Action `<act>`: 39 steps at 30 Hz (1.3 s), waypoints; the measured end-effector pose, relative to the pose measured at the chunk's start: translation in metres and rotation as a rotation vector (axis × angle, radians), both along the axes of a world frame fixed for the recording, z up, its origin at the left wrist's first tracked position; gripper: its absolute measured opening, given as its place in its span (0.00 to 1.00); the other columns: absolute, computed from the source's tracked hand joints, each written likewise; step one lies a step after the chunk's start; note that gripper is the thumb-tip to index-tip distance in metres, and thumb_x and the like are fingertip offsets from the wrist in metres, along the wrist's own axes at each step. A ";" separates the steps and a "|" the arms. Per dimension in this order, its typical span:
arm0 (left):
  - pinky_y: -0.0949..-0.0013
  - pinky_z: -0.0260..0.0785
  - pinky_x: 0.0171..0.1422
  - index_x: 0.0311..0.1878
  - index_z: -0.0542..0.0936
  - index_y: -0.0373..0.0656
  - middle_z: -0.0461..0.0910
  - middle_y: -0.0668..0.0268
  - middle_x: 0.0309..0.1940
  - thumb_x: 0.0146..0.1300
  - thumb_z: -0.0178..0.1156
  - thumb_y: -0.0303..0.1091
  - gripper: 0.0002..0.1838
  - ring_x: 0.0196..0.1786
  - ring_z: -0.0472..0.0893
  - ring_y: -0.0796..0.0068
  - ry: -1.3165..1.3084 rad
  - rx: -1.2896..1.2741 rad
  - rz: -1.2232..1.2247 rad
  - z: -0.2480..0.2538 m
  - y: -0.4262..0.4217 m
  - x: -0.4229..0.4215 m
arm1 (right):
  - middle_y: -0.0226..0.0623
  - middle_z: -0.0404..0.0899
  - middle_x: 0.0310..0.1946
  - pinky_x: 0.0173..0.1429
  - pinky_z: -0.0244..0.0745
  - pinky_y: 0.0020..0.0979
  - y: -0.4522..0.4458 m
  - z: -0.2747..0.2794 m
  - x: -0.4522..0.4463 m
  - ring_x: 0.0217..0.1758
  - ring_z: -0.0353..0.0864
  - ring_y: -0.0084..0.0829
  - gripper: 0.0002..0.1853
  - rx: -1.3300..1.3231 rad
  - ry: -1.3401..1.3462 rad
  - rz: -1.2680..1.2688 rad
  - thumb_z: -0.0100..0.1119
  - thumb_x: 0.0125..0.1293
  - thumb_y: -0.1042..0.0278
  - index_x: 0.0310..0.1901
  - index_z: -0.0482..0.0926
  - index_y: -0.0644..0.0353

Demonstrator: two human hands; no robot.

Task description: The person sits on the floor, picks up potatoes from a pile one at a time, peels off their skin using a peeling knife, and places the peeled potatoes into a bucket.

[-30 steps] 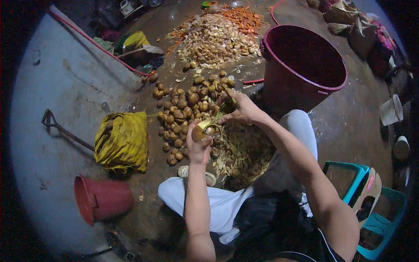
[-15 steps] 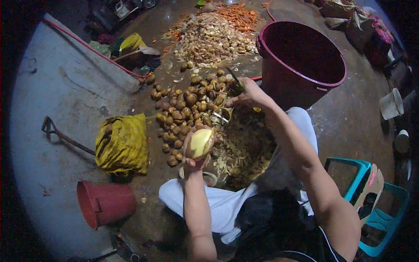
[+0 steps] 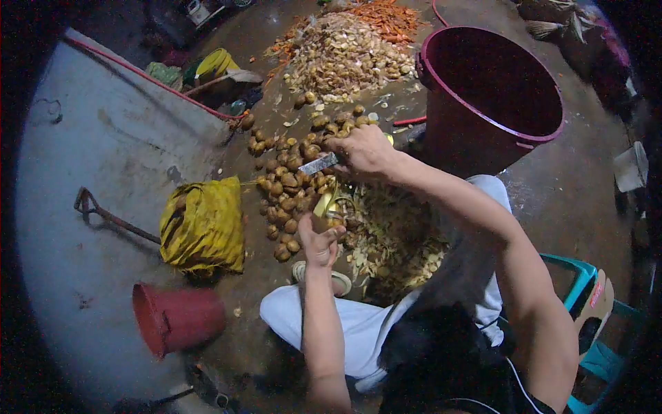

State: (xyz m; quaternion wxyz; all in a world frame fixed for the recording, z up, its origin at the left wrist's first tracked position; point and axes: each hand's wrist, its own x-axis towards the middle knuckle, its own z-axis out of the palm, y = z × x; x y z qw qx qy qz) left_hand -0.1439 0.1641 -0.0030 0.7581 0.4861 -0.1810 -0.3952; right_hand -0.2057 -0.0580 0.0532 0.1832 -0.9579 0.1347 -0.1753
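My left hand (image 3: 321,246) is closed around a partly peeled potato (image 3: 326,205), its bare yellow flesh facing up and brown skin showing near my thumb. Above and right of it, my right hand (image 3: 364,153) grips a peeling knife (image 3: 318,163) with a flat metal blade pointing left; the handle is hidden in my fist. A thin strip of peel (image 3: 336,190) hangs by the potato. Unpeeled brown potatoes (image 3: 286,183) lie in a heap just beyond and left of my hands. Peelings (image 3: 396,238) are piled on the floor between my legs.
A large maroon bin (image 3: 458,131) stands at the upper right. Farther off is a heap of pale pieces (image 3: 345,55) beside orange ones (image 3: 386,21). On the left are a yellow sack (image 3: 203,224), a red bucket (image 3: 186,317) and a long-handled tool (image 3: 117,221). A teal stool (image 3: 579,276) is at right.
My right hand has come left, and the blade now points left above the potato heap. My left hand has turned, tilting the potato away. The whole view has shifted slightly.
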 end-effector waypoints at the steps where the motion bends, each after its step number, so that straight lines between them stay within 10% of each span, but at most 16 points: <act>1: 0.71 0.77 0.47 0.59 0.68 0.34 0.76 0.64 0.46 0.32 0.76 0.24 0.44 0.46 0.79 0.69 -0.031 0.024 0.047 -0.003 -0.004 -0.001 | 0.46 0.80 0.25 0.33 0.76 0.49 -0.006 -0.008 0.006 0.31 0.81 0.50 0.19 -0.047 0.015 -0.001 0.57 0.55 0.45 0.44 0.80 0.46; 6: 0.70 0.77 0.44 0.58 0.68 0.34 0.77 0.63 0.44 0.36 0.75 0.26 0.41 0.42 0.80 0.70 -0.055 -0.015 0.129 -0.012 -0.016 -0.009 | 0.31 0.75 0.19 0.49 0.65 0.42 -0.006 -0.002 0.015 0.35 0.80 0.34 0.13 -0.141 -0.190 0.145 0.64 0.47 0.47 0.32 0.81 0.42; 13: 0.59 0.59 0.68 0.64 0.62 0.34 0.71 0.57 0.53 0.31 0.79 0.53 0.57 0.58 0.71 0.65 -0.111 -0.291 -0.114 0.003 -0.034 -0.022 | 0.43 0.78 0.21 0.52 0.67 0.42 -0.066 -0.025 0.036 0.32 0.80 0.42 0.15 0.023 0.001 0.033 0.61 0.50 0.51 0.27 0.81 0.57; 17: 0.64 0.65 0.66 0.64 0.64 0.36 0.71 0.62 0.58 0.24 0.82 0.48 0.59 0.57 0.72 0.63 0.265 -0.473 0.101 -0.031 -0.029 -0.024 | 0.43 0.79 0.22 0.51 0.67 0.43 -0.042 -0.006 0.030 0.33 0.80 0.42 0.14 0.117 -0.010 0.033 0.61 0.51 0.52 0.27 0.81 0.54; 21: 0.65 0.61 0.69 0.64 0.65 0.39 0.71 0.63 0.58 0.21 0.78 0.58 0.62 0.60 0.69 0.64 0.047 -0.099 0.335 -0.037 -0.031 -0.030 | 0.42 0.79 0.22 0.51 0.65 0.45 -0.015 0.018 0.007 0.35 0.80 0.42 0.11 0.015 -0.139 0.130 0.60 0.50 0.53 0.31 0.82 0.49; 27: 0.62 0.63 0.68 0.67 0.61 0.38 0.67 0.59 0.62 0.21 0.76 0.61 0.65 0.65 0.64 0.57 0.261 -0.586 -0.117 -0.009 -0.040 -0.032 | 0.45 0.79 0.23 0.38 0.72 0.49 -0.058 -0.025 0.024 0.32 0.80 0.49 0.18 0.212 -0.136 -0.026 0.59 0.54 0.48 0.33 0.82 0.56; 33: 0.59 0.59 0.71 0.68 0.59 0.38 0.65 0.58 0.65 0.22 0.77 0.61 0.66 0.66 0.66 0.59 0.117 -0.029 0.419 -0.008 -0.041 -0.043 | 0.41 0.78 0.22 0.49 0.64 0.45 -0.013 0.012 0.001 0.32 0.80 0.42 0.12 -0.047 -0.190 0.057 0.60 0.52 0.50 0.31 0.81 0.48; 39: 0.58 0.57 0.72 0.67 0.61 0.42 0.65 0.61 0.65 0.20 0.74 0.64 0.65 0.65 0.66 0.61 0.365 -0.645 -0.061 -0.018 -0.029 -0.029 | 0.46 0.81 0.26 0.36 0.76 0.47 -0.040 -0.021 0.023 0.32 0.83 0.47 0.17 0.184 -0.015 -0.084 0.58 0.52 0.51 0.30 0.82 0.58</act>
